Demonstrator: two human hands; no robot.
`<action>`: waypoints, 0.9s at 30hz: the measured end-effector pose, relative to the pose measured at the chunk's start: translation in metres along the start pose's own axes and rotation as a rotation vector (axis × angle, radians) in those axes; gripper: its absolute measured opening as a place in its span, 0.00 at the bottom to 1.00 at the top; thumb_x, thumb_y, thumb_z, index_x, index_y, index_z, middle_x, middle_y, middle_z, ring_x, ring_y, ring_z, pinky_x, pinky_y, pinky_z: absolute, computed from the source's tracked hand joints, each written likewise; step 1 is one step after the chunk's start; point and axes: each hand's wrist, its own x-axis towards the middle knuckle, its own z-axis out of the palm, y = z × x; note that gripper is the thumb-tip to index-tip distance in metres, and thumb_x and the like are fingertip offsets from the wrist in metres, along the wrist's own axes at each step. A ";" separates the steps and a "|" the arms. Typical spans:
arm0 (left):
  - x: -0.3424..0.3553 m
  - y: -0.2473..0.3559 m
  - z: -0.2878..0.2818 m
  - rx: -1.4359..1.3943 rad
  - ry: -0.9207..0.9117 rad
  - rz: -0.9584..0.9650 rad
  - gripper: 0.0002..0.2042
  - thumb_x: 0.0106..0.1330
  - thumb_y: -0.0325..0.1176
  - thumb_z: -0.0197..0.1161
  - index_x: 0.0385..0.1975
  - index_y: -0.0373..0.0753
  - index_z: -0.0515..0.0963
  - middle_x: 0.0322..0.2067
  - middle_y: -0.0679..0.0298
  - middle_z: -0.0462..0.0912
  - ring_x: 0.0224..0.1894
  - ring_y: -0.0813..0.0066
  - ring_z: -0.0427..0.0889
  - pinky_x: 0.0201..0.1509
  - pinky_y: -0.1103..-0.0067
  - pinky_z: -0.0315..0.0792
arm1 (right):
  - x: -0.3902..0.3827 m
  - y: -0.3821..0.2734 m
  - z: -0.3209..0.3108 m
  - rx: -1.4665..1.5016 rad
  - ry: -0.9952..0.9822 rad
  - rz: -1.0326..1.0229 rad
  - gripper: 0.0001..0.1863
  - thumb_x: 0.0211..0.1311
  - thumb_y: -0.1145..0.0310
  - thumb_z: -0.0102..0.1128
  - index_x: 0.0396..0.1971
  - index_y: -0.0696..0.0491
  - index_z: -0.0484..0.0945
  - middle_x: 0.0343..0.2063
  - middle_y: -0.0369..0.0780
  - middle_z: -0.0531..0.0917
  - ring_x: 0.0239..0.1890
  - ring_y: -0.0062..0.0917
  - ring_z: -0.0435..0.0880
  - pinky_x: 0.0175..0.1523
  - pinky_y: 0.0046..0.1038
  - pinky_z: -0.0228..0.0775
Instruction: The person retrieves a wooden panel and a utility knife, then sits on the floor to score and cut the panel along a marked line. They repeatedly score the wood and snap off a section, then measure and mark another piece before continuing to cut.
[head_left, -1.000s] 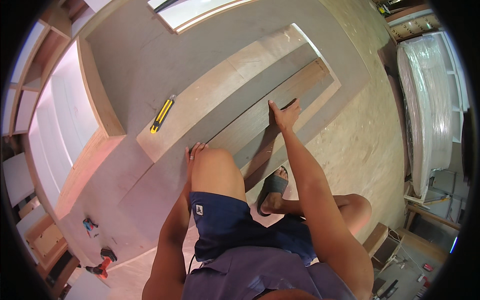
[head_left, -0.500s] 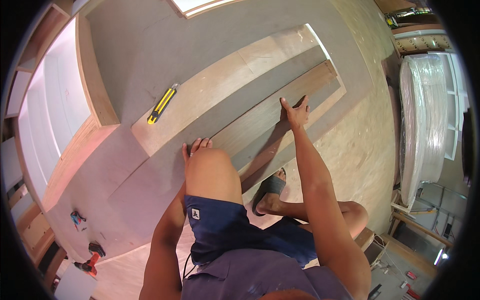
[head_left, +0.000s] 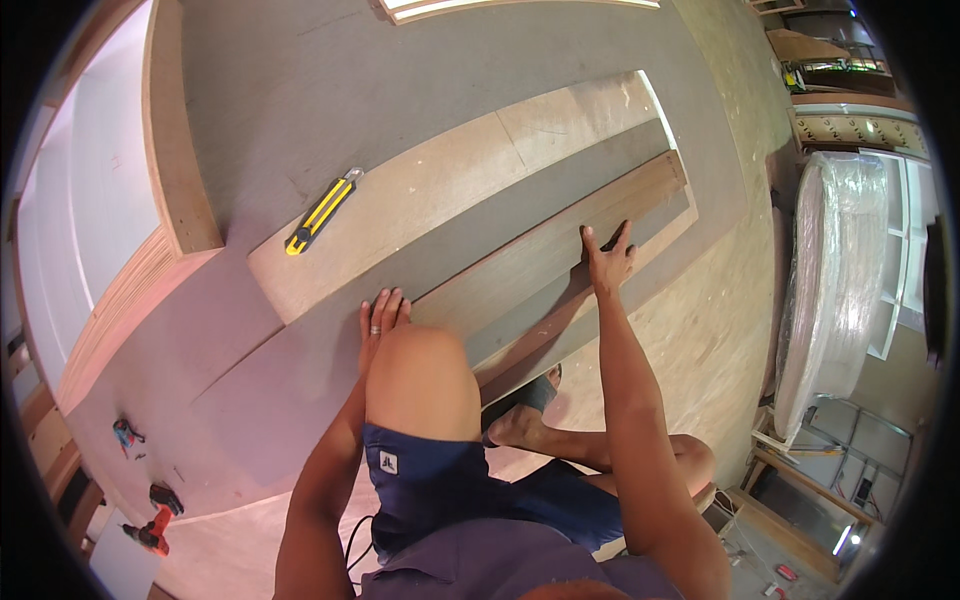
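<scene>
From the head view: right hand, thumb and forefinger wide, rests across the narrow board's near edge, apparently steadying it inside the pale panel. Left hand at its left end; knee covers the palm, grip untellable. Knife lies far left, within reach.
</scene>
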 end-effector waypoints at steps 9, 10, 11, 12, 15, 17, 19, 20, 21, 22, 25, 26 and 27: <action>0.002 0.011 -0.019 -0.018 -0.002 -0.066 0.29 0.66 0.48 0.59 0.63 0.37 0.68 0.74 0.50 0.52 0.77 0.46 0.46 0.77 0.46 0.41 | 0.002 0.012 0.022 0.005 0.125 -0.039 0.64 0.52 0.25 0.59 0.77 0.55 0.44 0.74 0.59 0.52 0.79 0.48 0.38 0.76 0.59 0.23; 0.003 0.012 -0.020 -0.007 0.010 -0.063 0.29 0.66 0.48 0.60 0.63 0.37 0.68 0.74 0.50 0.51 0.77 0.46 0.46 0.77 0.46 0.41 | 0.003 0.012 0.022 0.015 0.139 -0.041 0.64 0.52 0.25 0.59 0.77 0.54 0.45 0.73 0.59 0.52 0.79 0.49 0.39 0.76 0.58 0.24; 0.004 0.013 -0.021 0.004 0.023 -0.060 0.29 0.66 0.48 0.60 0.63 0.37 0.68 0.74 0.50 0.51 0.77 0.46 0.46 0.77 0.45 0.41 | 0.004 0.012 0.022 0.026 0.154 -0.044 0.64 0.51 0.25 0.60 0.77 0.53 0.47 0.73 0.60 0.52 0.78 0.50 0.40 0.75 0.58 0.25; 0.006 0.015 -0.022 0.017 0.035 -0.056 0.30 0.66 0.48 0.60 0.64 0.38 0.68 0.74 0.50 0.51 0.77 0.45 0.46 0.77 0.45 0.42 | 0.004 0.013 0.022 0.037 0.168 -0.046 0.64 0.50 0.24 0.60 0.77 0.52 0.48 0.73 0.61 0.53 0.78 0.51 0.41 0.75 0.58 0.26; 0.013 0.020 -0.026 0.097 0.091 -0.038 0.30 0.68 0.47 0.60 0.65 0.37 0.67 0.74 0.51 0.53 0.77 0.47 0.47 0.77 0.46 0.43 | 0.004 0.013 0.024 0.045 0.227 0.033 0.62 0.47 0.23 0.61 0.76 0.47 0.53 0.71 0.63 0.54 0.75 0.55 0.46 0.75 0.56 0.30; 0.006 0.014 -0.016 0.154 0.077 -0.049 0.30 0.68 0.46 0.60 0.66 0.36 0.66 0.74 0.51 0.54 0.77 0.50 0.49 0.77 0.47 0.45 | 0.005 0.011 0.023 0.057 0.249 0.022 0.62 0.46 0.22 0.62 0.76 0.44 0.54 0.71 0.64 0.55 0.74 0.56 0.48 0.74 0.55 0.31; 0.002 0.009 -0.009 0.181 0.084 -0.060 0.30 0.68 0.46 0.61 0.66 0.35 0.66 0.73 0.51 0.55 0.77 0.51 0.50 0.77 0.48 0.46 | 0.005 0.009 0.023 0.039 0.251 0.035 0.62 0.46 0.22 0.61 0.76 0.44 0.54 0.71 0.63 0.55 0.74 0.56 0.48 0.74 0.55 0.32; 0.002 0.009 -0.008 0.180 0.099 -0.065 0.30 0.68 0.45 0.61 0.65 0.34 0.67 0.73 0.51 0.56 0.77 0.52 0.51 0.77 0.48 0.47 | 0.004 0.007 0.024 0.015 0.241 0.053 0.61 0.47 0.22 0.61 0.76 0.45 0.54 0.72 0.62 0.54 0.74 0.55 0.48 0.74 0.55 0.32; 0.003 0.008 -0.007 0.179 0.114 -0.072 0.29 0.67 0.45 0.61 0.64 0.34 0.68 0.73 0.51 0.57 0.77 0.53 0.52 0.77 0.49 0.48 | 0.003 0.005 0.023 -0.008 0.230 0.070 0.61 0.48 0.23 0.60 0.76 0.47 0.54 0.72 0.60 0.54 0.75 0.54 0.47 0.75 0.55 0.31; 0.004 0.009 -0.009 0.166 0.123 -0.060 0.28 0.67 0.45 0.62 0.63 0.34 0.69 0.72 0.51 0.58 0.76 0.53 0.53 0.77 0.49 0.48 | 0.004 0.005 0.023 -0.013 0.229 0.040 0.61 0.49 0.23 0.60 0.76 0.49 0.54 0.73 0.57 0.54 0.76 0.52 0.47 0.75 0.55 0.31; 0.007 0.011 -0.014 0.129 0.146 -0.042 0.25 0.67 0.44 0.62 0.59 0.35 0.72 0.71 0.52 0.61 0.76 0.53 0.55 0.77 0.50 0.49 | 0.005 0.008 0.021 -0.044 0.219 -0.021 0.61 0.52 0.25 0.58 0.75 0.55 0.54 0.75 0.50 0.54 0.77 0.47 0.45 0.75 0.56 0.31; 0.008 0.012 -0.014 0.118 0.153 -0.045 0.24 0.67 0.44 0.62 0.58 0.36 0.73 0.71 0.53 0.62 0.75 0.53 0.56 0.77 0.50 0.49 | 0.006 0.010 0.022 -0.067 0.213 -0.021 0.61 0.52 0.25 0.58 0.74 0.56 0.54 0.76 0.47 0.54 0.78 0.46 0.45 0.75 0.56 0.30; 0.009 0.013 -0.014 0.106 0.158 -0.047 0.23 0.67 0.44 0.61 0.57 0.36 0.74 0.71 0.53 0.64 0.75 0.54 0.57 0.77 0.51 0.50 | 0.007 0.012 0.022 -0.091 0.207 -0.021 0.61 0.53 0.25 0.58 0.74 0.58 0.55 0.76 0.45 0.54 0.78 0.45 0.44 0.75 0.56 0.30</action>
